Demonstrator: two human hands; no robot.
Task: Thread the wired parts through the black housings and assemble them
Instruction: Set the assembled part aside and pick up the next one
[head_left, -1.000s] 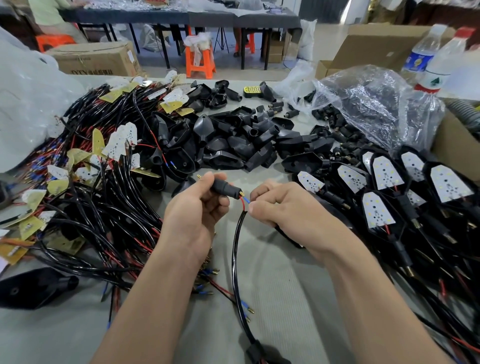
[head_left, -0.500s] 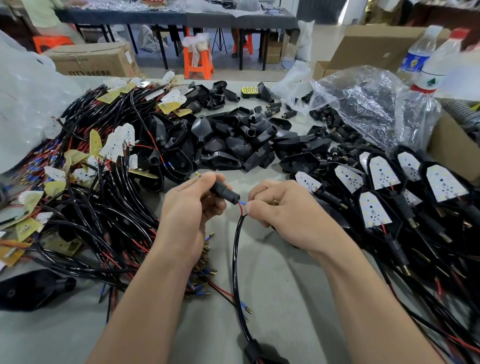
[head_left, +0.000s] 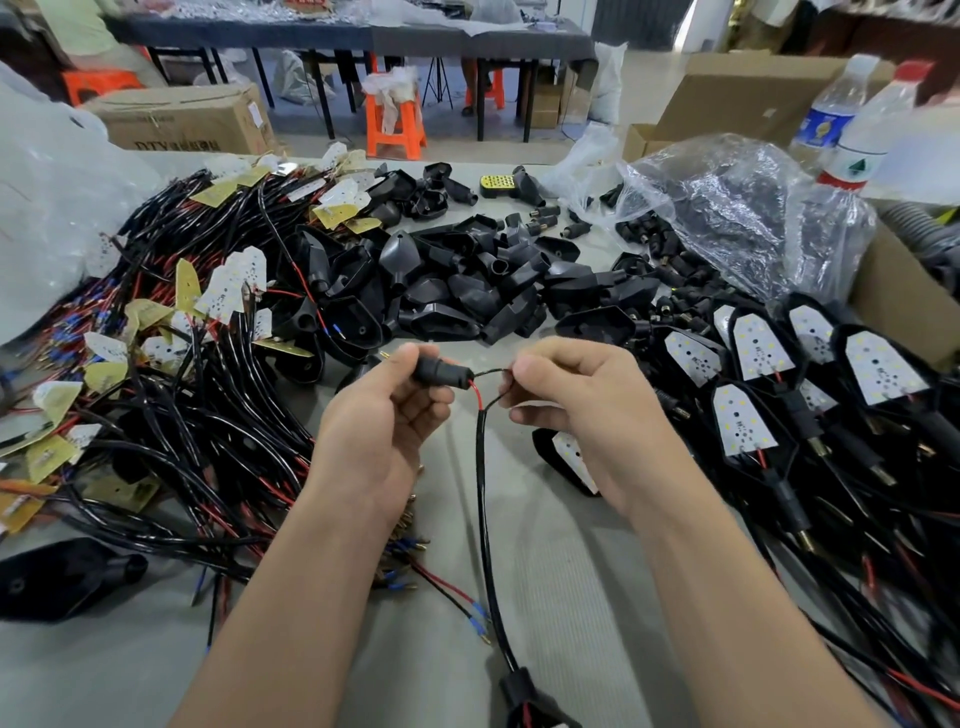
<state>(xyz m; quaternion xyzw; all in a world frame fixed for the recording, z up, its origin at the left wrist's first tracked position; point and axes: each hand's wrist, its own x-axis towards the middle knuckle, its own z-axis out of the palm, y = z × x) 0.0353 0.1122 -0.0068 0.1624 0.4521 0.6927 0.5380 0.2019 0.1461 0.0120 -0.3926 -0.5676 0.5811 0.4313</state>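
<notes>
Wires (head_left: 478, 393) deeper into sleeve (head_left: 439, 371), in left grip (head_left: 384, 421)

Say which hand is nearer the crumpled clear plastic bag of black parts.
Right. The right hand lies below-left of the crumpled clear plastic bag; the left hand is farther left again.

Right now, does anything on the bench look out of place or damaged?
No damage shows. One black housing lies alone at the near left, apart from the main housing pile farther back; it may have strayed or been set aside.
</notes>
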